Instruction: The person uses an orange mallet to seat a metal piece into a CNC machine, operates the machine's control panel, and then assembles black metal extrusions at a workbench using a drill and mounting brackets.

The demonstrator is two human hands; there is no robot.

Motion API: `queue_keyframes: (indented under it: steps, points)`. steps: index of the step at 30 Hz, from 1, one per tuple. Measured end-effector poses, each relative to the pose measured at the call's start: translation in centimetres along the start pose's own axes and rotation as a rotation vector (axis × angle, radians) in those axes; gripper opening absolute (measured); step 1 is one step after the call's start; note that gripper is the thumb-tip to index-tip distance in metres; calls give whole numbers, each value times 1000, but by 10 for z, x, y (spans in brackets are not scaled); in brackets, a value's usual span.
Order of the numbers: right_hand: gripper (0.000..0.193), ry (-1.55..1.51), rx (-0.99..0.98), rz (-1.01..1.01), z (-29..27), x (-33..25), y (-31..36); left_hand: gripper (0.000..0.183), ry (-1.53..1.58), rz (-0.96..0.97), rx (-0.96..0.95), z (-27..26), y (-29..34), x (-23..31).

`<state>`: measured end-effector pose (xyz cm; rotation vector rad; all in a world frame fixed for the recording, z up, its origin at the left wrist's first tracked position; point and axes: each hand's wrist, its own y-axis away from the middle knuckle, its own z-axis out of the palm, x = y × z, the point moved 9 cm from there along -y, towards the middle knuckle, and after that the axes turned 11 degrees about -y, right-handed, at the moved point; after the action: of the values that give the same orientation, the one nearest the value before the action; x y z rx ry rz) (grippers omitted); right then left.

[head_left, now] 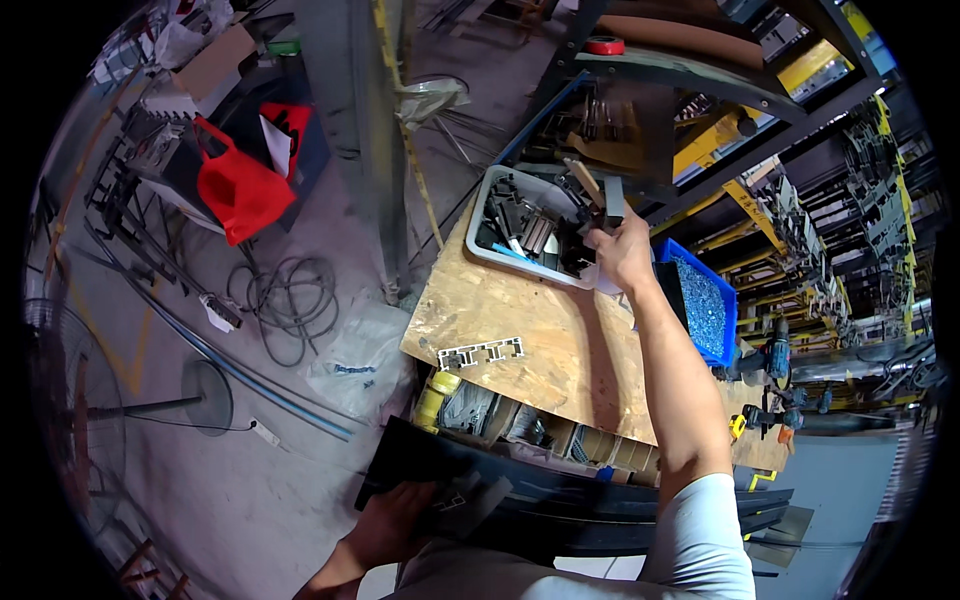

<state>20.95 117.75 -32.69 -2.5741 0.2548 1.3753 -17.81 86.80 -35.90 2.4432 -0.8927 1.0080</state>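
My right hand (624, 252) is closed at the right rim of a white bin (530, 269), its fingers around a grey rectangular block-like piece (613, 203) that stands upright. Dark metal pieces (540, 235) fill the bin, along with a blue strip. Low on the left, my left hand (397, 515) lies in shadow, gripping the end of a long black profile (410, 462); its fingertips are hard to make out. A short cut profile section (480, 353) with open chambers lies on the plywood bench top (550, 330).
A blue tray (730, 325) of small shiny screws stands right of my forearm, near cordless drills (780, 355). Below the bench top are compartments (510, 425) with small parts. A steel column (362, 150) rises behind; a red bag (243, 190) and coiled cable (295, 300) are left.
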Motion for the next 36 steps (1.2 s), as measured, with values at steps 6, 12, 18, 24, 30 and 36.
queue_keyframes:
  steps: [6, 12, 18, 24, 30, 36]
  points:
    - [23, -227, 18, 2, -23, -12, 5, 77, -10, -27, -105, 13, 3, -5]
    - [14, -269, -24, -33, -19, -12, 11, 72, 15, -3, -44, 4, -1, 2]
    - [9, -325, 52, -106, -42, -12, 7, 78, -70, -21, -98, 13, 10, -6]
    - [14, -155, -106, 71, -11, -6, 8, 78, -8, -7, -56, 12, 9, -7]
    - [42, 155, -106, -80, 22, -26, 0, 72, 2, 38, -29, 9, 4, 2]
    - [48, 776, -195, -33, 56, -35, -20, 74, -10, -2, -57, 14, 16, -5]
